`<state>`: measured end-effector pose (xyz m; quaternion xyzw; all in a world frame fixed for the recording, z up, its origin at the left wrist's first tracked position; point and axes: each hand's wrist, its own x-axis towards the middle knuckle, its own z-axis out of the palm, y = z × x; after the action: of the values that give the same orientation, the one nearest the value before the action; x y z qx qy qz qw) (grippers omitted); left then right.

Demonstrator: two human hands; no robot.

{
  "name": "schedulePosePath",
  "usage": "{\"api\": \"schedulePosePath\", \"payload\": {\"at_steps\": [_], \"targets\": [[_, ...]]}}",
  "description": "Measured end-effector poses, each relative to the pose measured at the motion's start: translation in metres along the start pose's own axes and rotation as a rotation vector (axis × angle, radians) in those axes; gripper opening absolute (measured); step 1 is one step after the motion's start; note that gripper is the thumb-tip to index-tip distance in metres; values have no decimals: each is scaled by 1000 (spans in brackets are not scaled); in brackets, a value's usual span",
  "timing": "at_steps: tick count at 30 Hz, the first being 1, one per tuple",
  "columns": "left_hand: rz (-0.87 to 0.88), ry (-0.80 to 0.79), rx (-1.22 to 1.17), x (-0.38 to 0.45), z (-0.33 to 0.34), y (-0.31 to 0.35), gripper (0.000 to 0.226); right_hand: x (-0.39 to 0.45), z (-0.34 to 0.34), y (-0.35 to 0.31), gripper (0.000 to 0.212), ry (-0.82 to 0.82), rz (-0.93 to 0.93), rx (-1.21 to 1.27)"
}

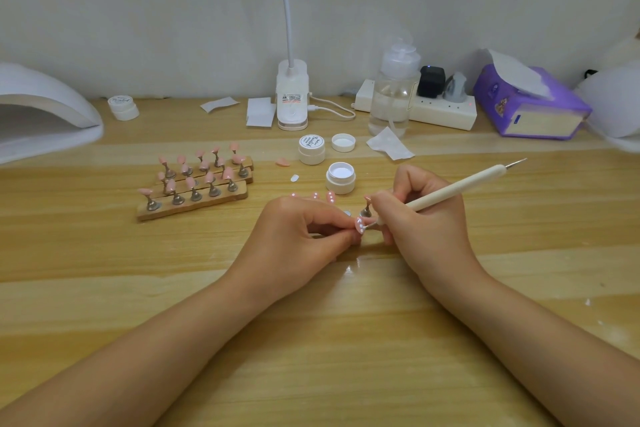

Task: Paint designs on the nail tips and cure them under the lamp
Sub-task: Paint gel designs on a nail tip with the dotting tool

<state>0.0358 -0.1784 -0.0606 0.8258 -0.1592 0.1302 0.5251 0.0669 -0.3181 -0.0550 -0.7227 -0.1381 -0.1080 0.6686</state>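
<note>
My two forearms are bare to the frame's bottom edge, with no sleeve on either. My left hand [298,236] and right hand [422,218] wear no ring, watch or glove, and my fingers [401,184] are bare too.

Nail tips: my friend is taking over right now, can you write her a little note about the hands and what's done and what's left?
Left hand: pinches a pink nail tip already carrying white dots.
Right hand: grips the dotting pen, its working end at that tip.
Open white gel pot sits just behind the hands; a few dotted tips lie beside it.
Three wooden stands at left hold plain pink tips, still to paint.
Curing lamp waits far left; nothing visible inside, so curing seems still to do.
</note>
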Motion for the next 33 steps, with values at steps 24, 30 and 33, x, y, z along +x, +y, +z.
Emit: {"api": "schedulePosePath", "payload": {"at_steps": [24, 30, 33], "targets": [[403, 229, 200, 6, -2, 17, 8, 12, -6, 0, 38, 238, 269, 497], [272, 308, 323, 21, -7, 14, 6, 12, -6, 1, 39, 245, 278, 499], [154, 278, 292, 23, -6, 7, 12, 13, -5, 1, 38, 244, 277, 498]]}}
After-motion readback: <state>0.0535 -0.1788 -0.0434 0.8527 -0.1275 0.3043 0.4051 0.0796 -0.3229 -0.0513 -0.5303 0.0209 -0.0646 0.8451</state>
